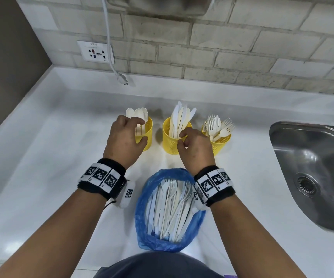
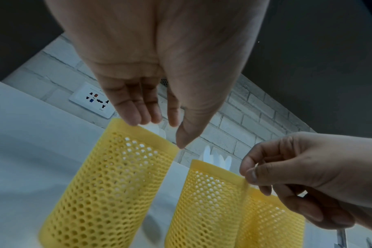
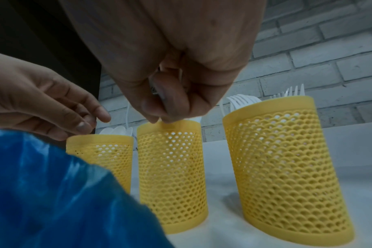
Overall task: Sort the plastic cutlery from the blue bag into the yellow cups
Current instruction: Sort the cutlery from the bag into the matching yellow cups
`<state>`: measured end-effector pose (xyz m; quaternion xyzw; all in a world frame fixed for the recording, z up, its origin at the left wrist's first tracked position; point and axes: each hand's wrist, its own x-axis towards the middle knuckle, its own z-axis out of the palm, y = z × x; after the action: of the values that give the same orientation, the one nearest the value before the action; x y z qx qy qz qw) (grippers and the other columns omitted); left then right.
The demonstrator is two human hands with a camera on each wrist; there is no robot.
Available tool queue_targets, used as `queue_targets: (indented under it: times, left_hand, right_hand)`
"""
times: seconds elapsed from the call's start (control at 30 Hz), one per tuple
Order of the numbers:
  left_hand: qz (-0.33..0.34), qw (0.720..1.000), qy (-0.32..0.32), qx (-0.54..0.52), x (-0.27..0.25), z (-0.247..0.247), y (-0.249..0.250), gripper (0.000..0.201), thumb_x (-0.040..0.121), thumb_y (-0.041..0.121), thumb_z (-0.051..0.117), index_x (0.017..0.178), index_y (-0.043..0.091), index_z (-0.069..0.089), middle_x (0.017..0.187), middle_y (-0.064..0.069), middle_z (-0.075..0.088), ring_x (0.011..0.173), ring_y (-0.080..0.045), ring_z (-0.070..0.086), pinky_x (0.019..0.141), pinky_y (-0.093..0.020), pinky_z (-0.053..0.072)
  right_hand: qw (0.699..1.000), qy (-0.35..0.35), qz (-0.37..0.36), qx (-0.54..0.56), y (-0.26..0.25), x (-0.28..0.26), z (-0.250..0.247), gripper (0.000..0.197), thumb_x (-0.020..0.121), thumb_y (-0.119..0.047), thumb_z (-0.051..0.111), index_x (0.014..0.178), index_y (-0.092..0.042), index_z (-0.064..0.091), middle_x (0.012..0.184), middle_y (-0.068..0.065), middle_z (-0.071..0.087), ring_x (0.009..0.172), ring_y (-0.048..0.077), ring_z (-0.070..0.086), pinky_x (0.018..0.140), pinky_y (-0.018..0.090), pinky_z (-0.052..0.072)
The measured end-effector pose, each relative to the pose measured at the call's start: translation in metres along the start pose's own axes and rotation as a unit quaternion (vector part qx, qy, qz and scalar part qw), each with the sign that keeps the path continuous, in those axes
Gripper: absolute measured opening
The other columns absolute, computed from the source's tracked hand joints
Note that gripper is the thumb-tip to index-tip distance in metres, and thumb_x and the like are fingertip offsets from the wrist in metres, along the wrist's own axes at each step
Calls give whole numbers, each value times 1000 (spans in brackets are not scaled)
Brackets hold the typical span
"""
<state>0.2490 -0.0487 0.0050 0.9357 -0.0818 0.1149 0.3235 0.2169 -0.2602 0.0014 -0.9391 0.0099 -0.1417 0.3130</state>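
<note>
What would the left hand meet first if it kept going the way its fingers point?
Probably the spoons standing in the leftmost yellow cup: the left hand hovers over its rim, fingers aimed down into it. Depth is unclear.

Three yellow cups (image 1: 170,137), one blue bag (image 1: 142,207), two hands (image 1: 124,137).

White counter (image 1: 41,157): 3 cups (image 1: 171,137), bag (image 1: 142,207).

Right hand (image 3: 170,70) pinches cutlery above middle yellow cup (image 3: 172,176).
</note>
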Motion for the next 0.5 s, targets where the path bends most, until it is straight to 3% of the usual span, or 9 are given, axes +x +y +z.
queue_targets:
  times: [0.1,0.17,0.27,0.37,0.5]
  left_hand:
    - [9,1000,19,-3,-13,-2,3,50,78,19,81,124,18,62,114,-11,53,103,-32,56,94,-38,47]
    - [18,999,-3,-30,-25,-5,6,47,80,21,81,122,20,61,110,-5,54,95,-23,59,88,-36,50]
    - [20,992,-112,-61,-47,-15,16,31,86,27,78,112,28,63,93,10,61,76,-6,59,73,-28,52]
    - [23,963,-243,-115,-69,-25,24,17,87,24,77,100,30,68,78,11,68,70,-11,64,69,-28,55]
    - [34,945,-286,-158,-93,-29,27,15,86,20,80,95,29,71,79,12,70,78,-9,68,69,-13,50]
  right_hand:
    - [1000,15,-1,27,-1,-5,-7,10,90,-10,66,100,-11,67,79,0,60,72,18,55,66,26,37]
    - [999,18,0,47,-2,-10,-13,8,90,-10,67,98,-12,66,72,-2,60,67,16,55,63,26,37]
    - [997,20,-1,71,-5,-23,-23,6,89,-10,68,94,-12,65,63,-1,60,61,14,56,58,17,39]
    - [997,6,-4,78,-7,-41,-32,4,89,-11,68,87,-14,65,56,-5,58,64,16,57,57,13,38]
    - [997,-41,16,64,-3,-68,-34,8,90,-17,67,83,-19,65,51,-6,56,58,16,58,56,18,40]
